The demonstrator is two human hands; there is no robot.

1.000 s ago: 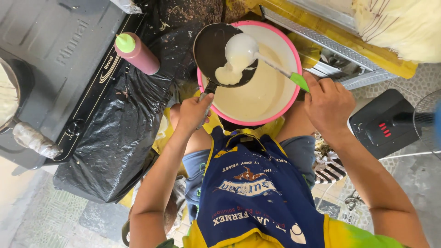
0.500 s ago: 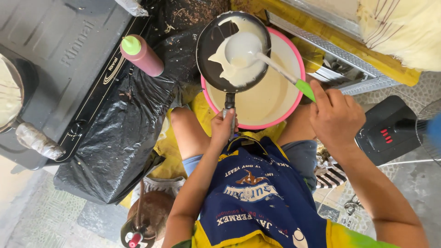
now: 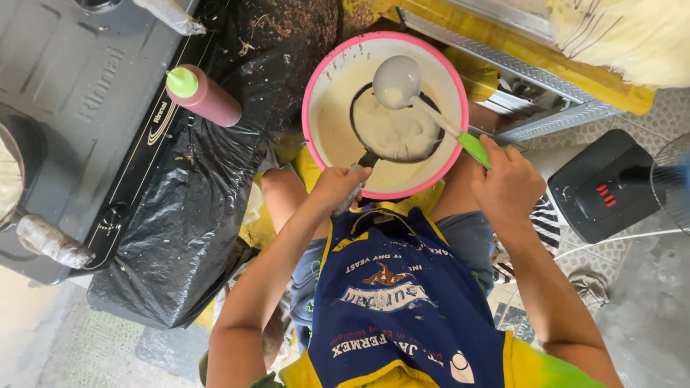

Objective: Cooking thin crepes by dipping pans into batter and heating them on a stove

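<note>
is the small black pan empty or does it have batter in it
It has batter in it: pale batter covers most of the small black pan, held over the pink-rimmed bowl by the left hand.

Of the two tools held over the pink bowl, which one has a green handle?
The pale ladle in the right hand has the green handle. The small dark frying pan, gripped by the left hand, has a dark handle.

Batter-coated dark pan (image 3: pixel 397 133) and green-handled ladle (image 3: pixel 399 82) sit over the pink-rimmed batter bowl (image 3: pixel 338 108).
</note>
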